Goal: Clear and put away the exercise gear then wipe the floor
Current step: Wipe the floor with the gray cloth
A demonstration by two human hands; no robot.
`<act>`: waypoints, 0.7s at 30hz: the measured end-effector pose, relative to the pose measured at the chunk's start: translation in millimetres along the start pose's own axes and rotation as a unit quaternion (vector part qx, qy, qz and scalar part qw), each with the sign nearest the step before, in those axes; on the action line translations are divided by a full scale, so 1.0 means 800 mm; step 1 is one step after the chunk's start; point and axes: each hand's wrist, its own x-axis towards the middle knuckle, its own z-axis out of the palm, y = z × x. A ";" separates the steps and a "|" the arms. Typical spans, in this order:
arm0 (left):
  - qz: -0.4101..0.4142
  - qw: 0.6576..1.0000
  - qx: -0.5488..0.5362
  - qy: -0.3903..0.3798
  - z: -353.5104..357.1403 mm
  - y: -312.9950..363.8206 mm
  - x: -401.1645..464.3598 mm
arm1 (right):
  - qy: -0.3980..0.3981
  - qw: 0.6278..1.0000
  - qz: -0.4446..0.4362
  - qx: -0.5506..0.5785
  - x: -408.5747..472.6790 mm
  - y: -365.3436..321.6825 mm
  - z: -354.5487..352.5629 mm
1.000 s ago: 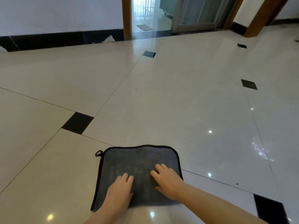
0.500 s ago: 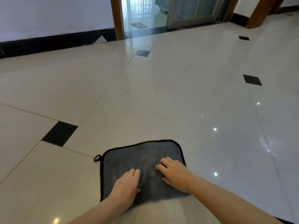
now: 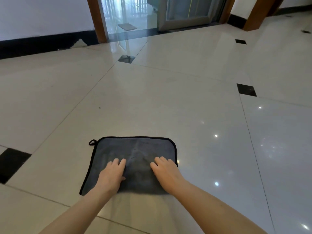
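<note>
Left hand: left hand (image 3: 112, 174) lay palm-down on the cloth's near left part, fingers extended and flat, gripping nothing.
Right hand: right hand (image 3: 166, 172) lay palm-down on the near right part, fingers spread flat, gripping nothing.
Arms: both forearms bare, extended forward from the lower edge.
Cloth: grey cloth (image 3: 135, 159) with black edging lay spread on the floor (image 3: 168, 107), loop at its far left corner.
Surroundings: glossy pale tiles with black insets (image 3: 246, 89); doorway (image 3: 128, 17) well beyond; nothing stood between.
</note>
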 end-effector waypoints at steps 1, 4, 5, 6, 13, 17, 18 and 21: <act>-0.007 1.000 -0.005 0.003 -0.001 0.001 0.009 | 0.004 1.000 0.001 -0.006 0.004 0.007 0.000; -0.030 0.999 -0.038 0.018 -0.006 0.005 0.032 | 0.008 1.000 0.010 0.001 0.020 0.029 -0.002; -0.036 0.998 -0.049 0.023 -0.007 0.006 0.039 | 0.021 1.000 0.009 -0.005 0.024 0.034 -0.007; -0.040 0.997 -0.058 0.026 -0.008 0.006 0.048 | 0.031 0.999 0.014 -0.003 0.029 0.040 -0.010; -0.059 0.989 -0.106 -0.079 -0.021 -0.016 0.111 | 0.032 0.998 -0.011 0.060 0.069 0.078 -0.017; -0.057 0.988 -0.114 -0.082 -0.027 -0.020 0.145 | 0.030 0.998 -0.008 0.059 0.098 0.097 -0.017; -0.056 0.988 -0.117 -0.083 -0.029 -0.021 0.153 | 0.029 0.998 -0.008 0.060 0.106 0.102 -0.018; -0.054 0.988 -0.124 -0.080 -0.037 -0.024 0.181 | 0.032 0.997 -0.006 0.071 0.131 0.116 -0.020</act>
